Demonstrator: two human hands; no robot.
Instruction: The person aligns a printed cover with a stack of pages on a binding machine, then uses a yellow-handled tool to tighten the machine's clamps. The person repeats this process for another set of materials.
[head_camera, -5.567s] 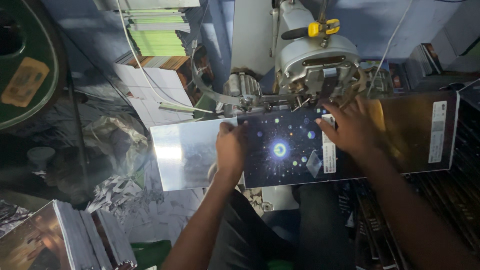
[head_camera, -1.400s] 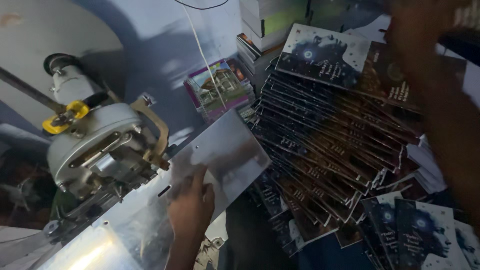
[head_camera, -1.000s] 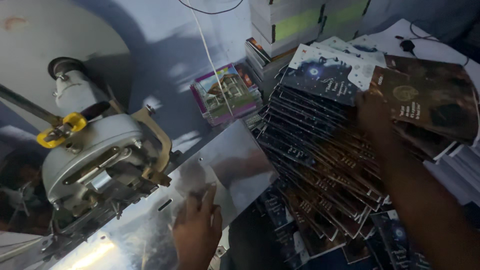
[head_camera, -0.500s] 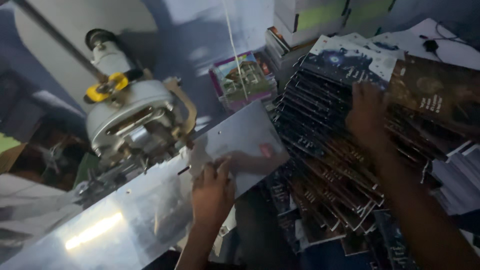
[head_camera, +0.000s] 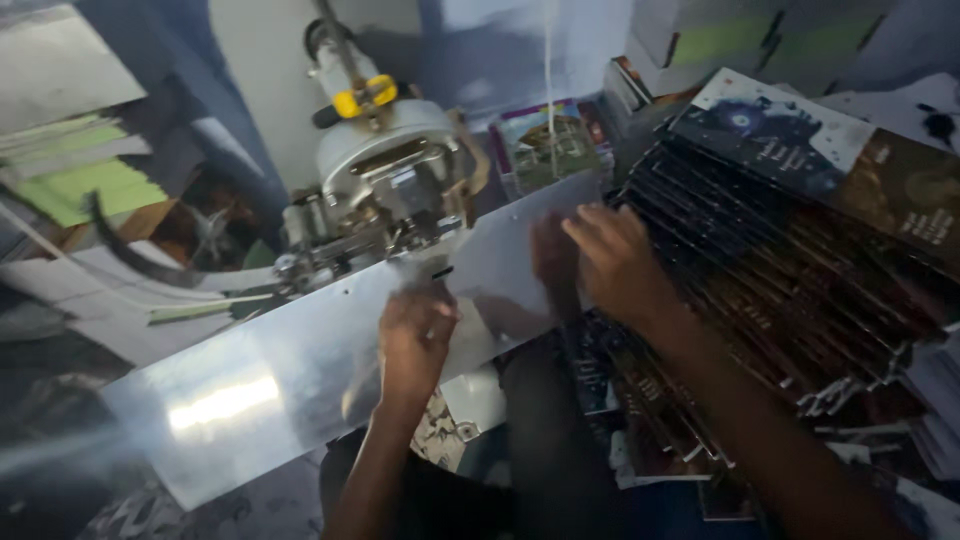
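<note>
While the left hand (head_camera: 415, 335) lies flat, holding nothing, on the shiny metal plate (head_camera: 300, 370) below the stitching head (head_camera: 395, 185), the right hand (head_camera: 615, 262) hovers loosely open and empty beside the booklet stack (head_camera: 790, 250). Feeding seems between pieces; 1 fresh booklet needs grasping.

I'm in a small print-bindery workshop: a grey wire-stitching machine (head_camera: 395, 175) sits over a shiny metal bench (head_camera: 260, 380), a big fanned stack of dark printed booklets (head_camera: 790, 260) lies beside me, and paper piles (head_camera: 80, 170) crowd the edges.
</note>
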